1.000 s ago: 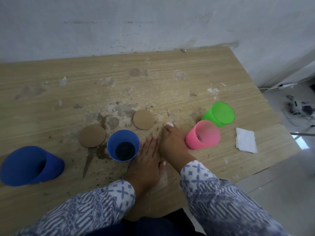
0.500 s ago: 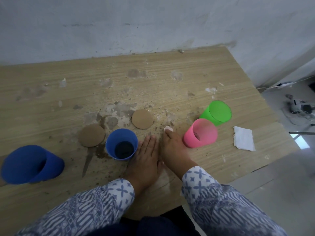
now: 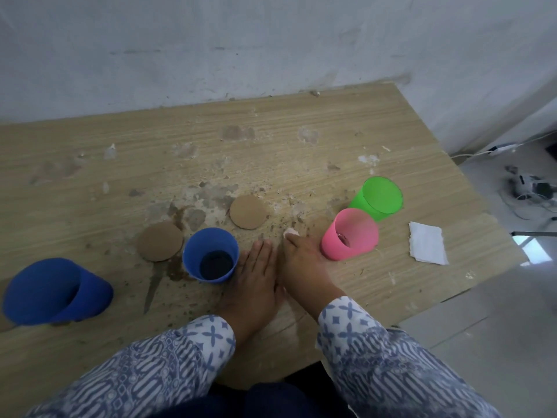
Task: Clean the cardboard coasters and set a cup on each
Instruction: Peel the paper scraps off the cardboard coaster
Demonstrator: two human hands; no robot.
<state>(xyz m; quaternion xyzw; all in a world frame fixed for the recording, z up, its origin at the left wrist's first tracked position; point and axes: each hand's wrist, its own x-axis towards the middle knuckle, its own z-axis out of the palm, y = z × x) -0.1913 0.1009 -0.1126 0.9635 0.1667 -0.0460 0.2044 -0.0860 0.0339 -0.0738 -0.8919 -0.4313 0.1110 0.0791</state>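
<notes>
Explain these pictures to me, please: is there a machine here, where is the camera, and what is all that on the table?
No machine: a person works with bare hands, and a camera on their head looks down at them. The left hand lies flat on the stained wooden table, beside an upright blue plastic cup. The right hand rests by a pink plastic cup; a small white scrap peeks out at its fingertips, gripped or not I cannot tell. Two round brown cardboard coasters lie bare: the left coaster and the far coaster. Also there: a green plastic cup, a second blue plastic cup far left, a folded white paper napkin.
</notes>
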